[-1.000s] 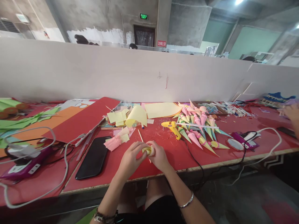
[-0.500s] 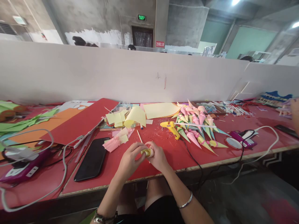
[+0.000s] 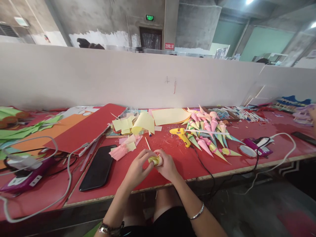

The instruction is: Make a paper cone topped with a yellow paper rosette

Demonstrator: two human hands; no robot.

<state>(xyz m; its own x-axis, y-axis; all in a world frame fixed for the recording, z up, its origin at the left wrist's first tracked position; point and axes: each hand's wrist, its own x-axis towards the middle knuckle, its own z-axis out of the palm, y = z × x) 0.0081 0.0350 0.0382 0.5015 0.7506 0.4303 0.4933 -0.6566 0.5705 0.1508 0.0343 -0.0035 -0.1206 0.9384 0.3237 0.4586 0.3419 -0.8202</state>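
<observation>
Between my two hands, over the front part of the red table, is a small rolled piece of yellow paper. My left hand pinches it from the left with thumb and fingers. From the right, the fingers of my right hand wrap round it. Its curled open end faces me; the rest is hidden by my fingers. A thin wooden stick lies just beyond my hands. Right of them a yellow glue gun rests beside a heap of paper cones in pink, yellow and blue.
A black phone lies left of my hands, near crumpled pink paper and yellow paper sheets. Purple power strips with cables sit on both sides. Behind rises a white partition. Someone's hand shows at the far right edge.
The yellow paper roll has turned slightly between my fingers, and its curled end shows more. My hands stay in nearly the same place.
</observation>
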